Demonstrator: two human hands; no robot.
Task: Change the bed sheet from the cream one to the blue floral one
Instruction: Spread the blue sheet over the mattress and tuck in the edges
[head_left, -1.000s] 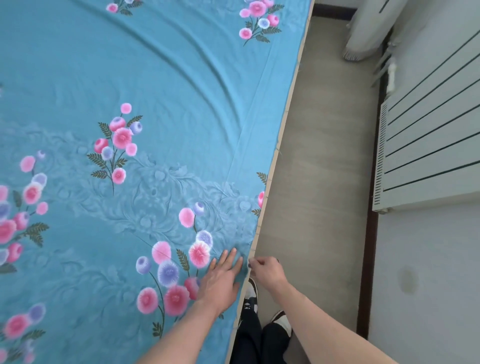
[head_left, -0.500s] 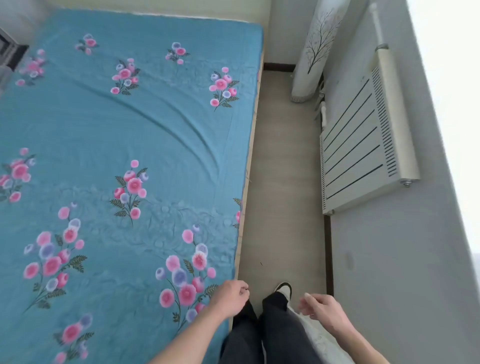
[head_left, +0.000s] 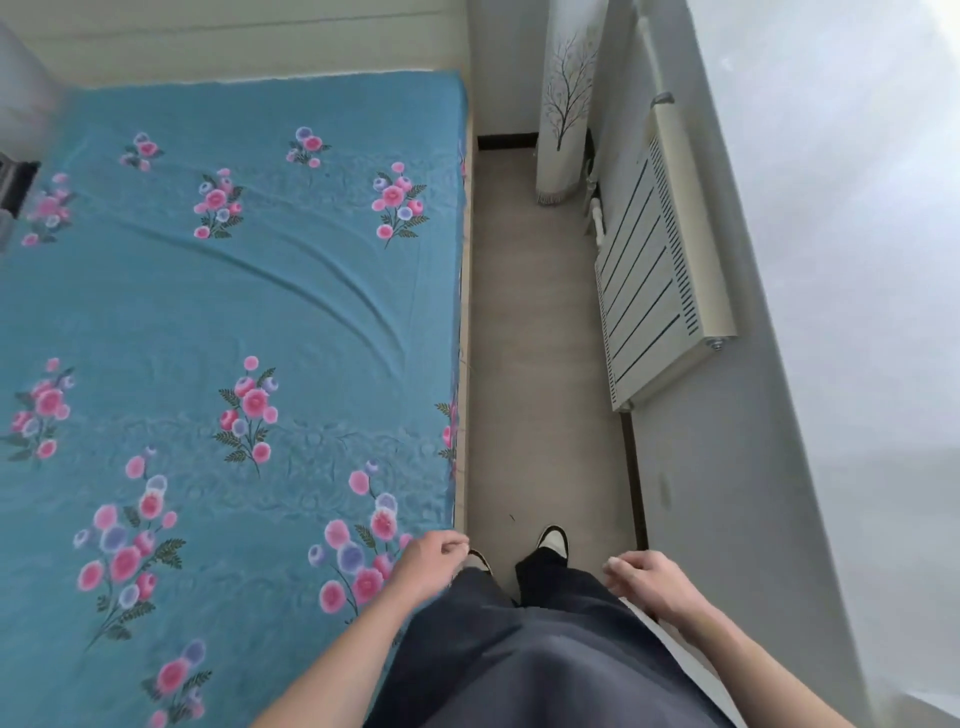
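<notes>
Head view: I see the blue floral sheet (head_left: 234, 322) spread over the bed from nine to twelve o'clock, its right edge running straight along a bare strip of floor (head_left: 540, 364) toward twelve, with the radiator (head_left: 660, 291) on the wall at two. My left hand (head_left: 431, 569) hangs at that edge, loosely curled, empty. My right hand (head_left: 644, 582) hangs over the floor, equally slack and empty.

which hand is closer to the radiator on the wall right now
The right hand. It hangs over the floor on the radiator side; the left hand is across the legs, at the bed sheet edge.
</notes>
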